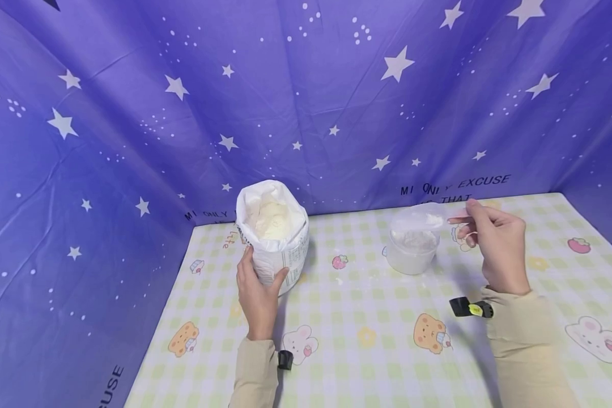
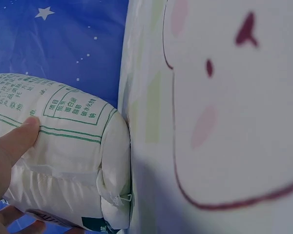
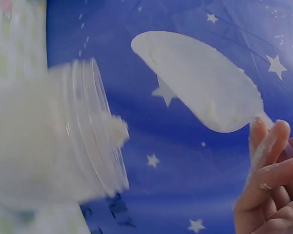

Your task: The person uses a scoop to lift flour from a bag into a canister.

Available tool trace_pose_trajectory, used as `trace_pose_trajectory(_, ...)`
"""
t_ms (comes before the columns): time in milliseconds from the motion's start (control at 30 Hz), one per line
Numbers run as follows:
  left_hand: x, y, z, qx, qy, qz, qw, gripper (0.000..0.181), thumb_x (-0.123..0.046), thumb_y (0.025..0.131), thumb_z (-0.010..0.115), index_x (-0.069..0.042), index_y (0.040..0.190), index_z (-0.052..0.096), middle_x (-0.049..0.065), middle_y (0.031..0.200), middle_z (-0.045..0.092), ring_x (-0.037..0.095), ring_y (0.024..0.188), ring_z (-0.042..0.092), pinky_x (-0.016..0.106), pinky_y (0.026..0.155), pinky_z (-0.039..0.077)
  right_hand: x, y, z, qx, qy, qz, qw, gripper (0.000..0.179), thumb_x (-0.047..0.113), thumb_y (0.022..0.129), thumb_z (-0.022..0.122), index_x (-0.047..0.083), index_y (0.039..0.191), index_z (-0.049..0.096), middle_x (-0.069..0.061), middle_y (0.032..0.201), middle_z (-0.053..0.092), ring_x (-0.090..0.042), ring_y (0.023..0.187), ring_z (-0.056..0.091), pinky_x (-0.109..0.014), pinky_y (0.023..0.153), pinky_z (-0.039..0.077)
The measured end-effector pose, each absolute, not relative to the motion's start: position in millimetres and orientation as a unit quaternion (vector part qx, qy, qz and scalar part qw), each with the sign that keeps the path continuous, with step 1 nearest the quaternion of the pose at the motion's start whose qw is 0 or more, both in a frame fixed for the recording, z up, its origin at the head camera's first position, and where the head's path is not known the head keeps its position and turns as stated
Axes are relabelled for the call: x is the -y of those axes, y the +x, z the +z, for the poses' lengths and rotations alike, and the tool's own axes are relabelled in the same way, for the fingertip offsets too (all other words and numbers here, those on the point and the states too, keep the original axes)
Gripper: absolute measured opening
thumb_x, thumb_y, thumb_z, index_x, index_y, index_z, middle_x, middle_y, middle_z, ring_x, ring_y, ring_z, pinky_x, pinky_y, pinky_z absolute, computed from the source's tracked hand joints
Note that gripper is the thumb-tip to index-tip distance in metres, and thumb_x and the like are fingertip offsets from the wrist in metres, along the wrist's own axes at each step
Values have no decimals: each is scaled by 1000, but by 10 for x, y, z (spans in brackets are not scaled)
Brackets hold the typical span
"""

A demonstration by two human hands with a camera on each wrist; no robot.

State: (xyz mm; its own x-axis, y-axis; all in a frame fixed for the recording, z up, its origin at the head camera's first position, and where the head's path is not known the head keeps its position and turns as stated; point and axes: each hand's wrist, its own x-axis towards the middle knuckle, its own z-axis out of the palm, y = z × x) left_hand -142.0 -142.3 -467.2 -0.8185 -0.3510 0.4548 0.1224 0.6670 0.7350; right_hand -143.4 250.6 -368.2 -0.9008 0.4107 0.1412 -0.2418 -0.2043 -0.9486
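My left hand (image 1: 257, 297) grips the side of a white, printed flour bag (image 1: 293, 263), thumb on the near face and fingers round the left side. The bag stands upright with its top rolled wide, showing off-white flour (image 1: 272, 220) inside. My right hand (image 1: 502, 246) pinches the handle of a translucent plastic scoop (image 3: 200, 80) above a clear plastic tub (image 1: 412, 262). White powder fills much of the tub, and a lump of it (image 3: 118, 131) shows at the mouth in the right wrist view. Only thin traces of powder cling to the scoop. Powder also dusts the right fingers (image 3: 266, 146).
A checked cloth with cartoon prints covers the table (image 1: 347, 311). Small white specks of powder (image 1: 339, 281) lie between bag and tub. Behind and to the left hangs a blue star-patterned curtain (image 1: 316, 102), close behind the bag.
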Motion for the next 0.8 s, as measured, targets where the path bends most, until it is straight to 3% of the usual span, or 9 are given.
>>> trace_pose_trajectory(367, 1438, -1411, -4588, 885, 65, -374, 271, 86, -31, 76, 86, -11, 146, 40, 12, 146, 47, 32, 134, 45, 55, 104, 45, -2302, -1379, -3825, 580, -23, 814, 27, 18, 22, 98, 63, 8, 100, 75, -2, 88, 77, -7, 64, 62, -15, 49, 45)
trace_pose_trajectory(567, 1432, -1344, -4502, 888, 82, -363, 269, 79, -31, 80, 84, -10, 144, 42, 13, 141, 49, 33, 129, 49, 55, 97, 49, -2176, -1343, -3931, 612, -11, 790, -7, 18, 24, 100, 61, 12, 102, 73, 2, 92, 77, -5, 66, 63, -14, 51, 47)
trace_pose_trajectory(800, 1406, -1232, -4462, 894, 87, -333, 288, 71, -35, 83, 81, -7, 139, 47, 14, 130, 55, 32, 118, 55, 52, 85, 53, -2039, -1304, -4022, 695, -4, 718, -36, 31, 31, 102, 55, 5, 112, 69, 7, 99, 75, -8, 73, 63, -19, 58, 49)
